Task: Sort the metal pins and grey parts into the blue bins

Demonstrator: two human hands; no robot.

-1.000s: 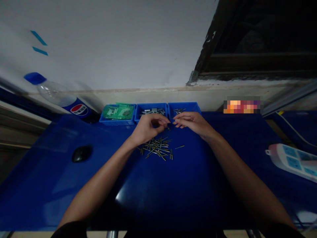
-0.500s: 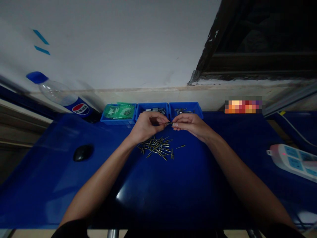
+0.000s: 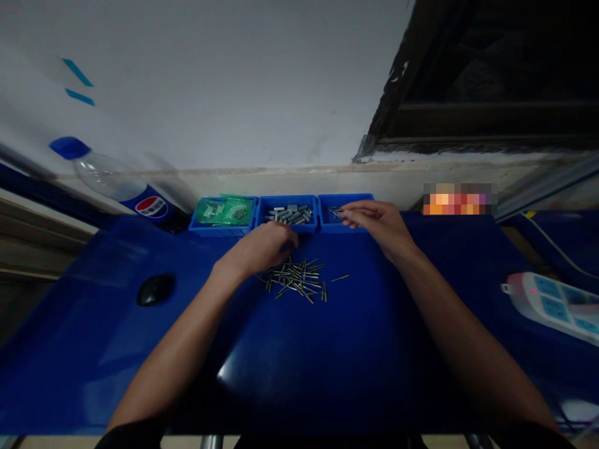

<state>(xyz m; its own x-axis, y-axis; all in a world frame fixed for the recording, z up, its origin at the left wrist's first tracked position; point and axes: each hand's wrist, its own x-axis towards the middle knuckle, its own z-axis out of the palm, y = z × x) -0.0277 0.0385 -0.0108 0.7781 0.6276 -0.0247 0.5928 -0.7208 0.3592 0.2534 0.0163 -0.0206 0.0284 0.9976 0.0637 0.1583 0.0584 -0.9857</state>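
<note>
My left hand (image 3: 266,246) is held palm down, just beyond the left part of a loose pile of thin brass-and-silver metal pins (image 3: 299,278). Its fingers curl downward, and their tips are hidden, so what they hold cannot be made out. Over the front of the right blue bin (image 3: 362,229), my right hand (image 3: 377,223) has thumb and fingertips pinched together. Thin metal pins (image 3: 334,211) lie in that bin, and one seems to be at the fingertips. The middle blue bin (image 3: 286,198) contains short grey metal cylinders (image 3: 296,216).
The left blue bin (image 3: 219,232) holds green plastic packets (image 3: 236,211). A Pepsi bottle (image 3: 150,204) leans at the back left, with a black mouse (image 3: 156,290) in front of it. A power strip (image 3: 555,305) lies at the right. The wall (image 3: 224,87) stands behind the bins.
My hands were together in front of the bins, fingertips meeting around a small piece. They have parted: the left came down and leftward towards the pile, the right moved to the right bin.
</note>
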